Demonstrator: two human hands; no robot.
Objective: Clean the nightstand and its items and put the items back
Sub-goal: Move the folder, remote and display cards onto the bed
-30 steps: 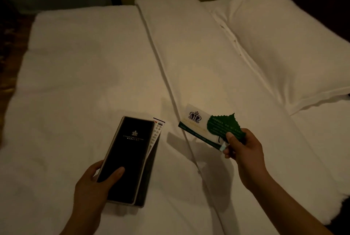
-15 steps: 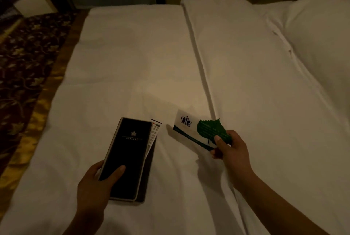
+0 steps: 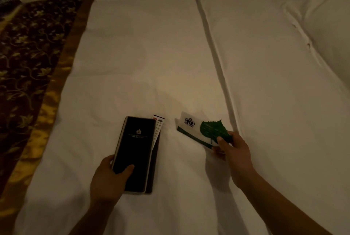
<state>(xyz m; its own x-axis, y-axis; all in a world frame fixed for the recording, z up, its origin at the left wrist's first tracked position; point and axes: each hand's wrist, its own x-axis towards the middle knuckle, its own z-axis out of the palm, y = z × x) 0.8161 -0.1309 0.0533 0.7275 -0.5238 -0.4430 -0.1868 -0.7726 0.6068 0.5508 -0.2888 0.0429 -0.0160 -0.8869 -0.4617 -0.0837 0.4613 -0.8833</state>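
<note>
My left hand grips the near end of a black folder with a small crest. A white remote and a dark tray or second folder lie stacked beneath it, all low over the white bed sheet. My right hand pinches a white card with a crest logo and a green leaf-shaped card on top of it, held just above the sheet to the right of the folder. The nightstand is out of view.
A folded white duvet edge runs down the bed to the right of the cards. A white pillow lies at the far right. A patterned brown and gold bed runner covers the left side.
My view has swung left, so the pillow slid to the frame's edge and the bed runner came into sight. Both hands keep their grips; the cards have come lower toward the sheet.
</note>
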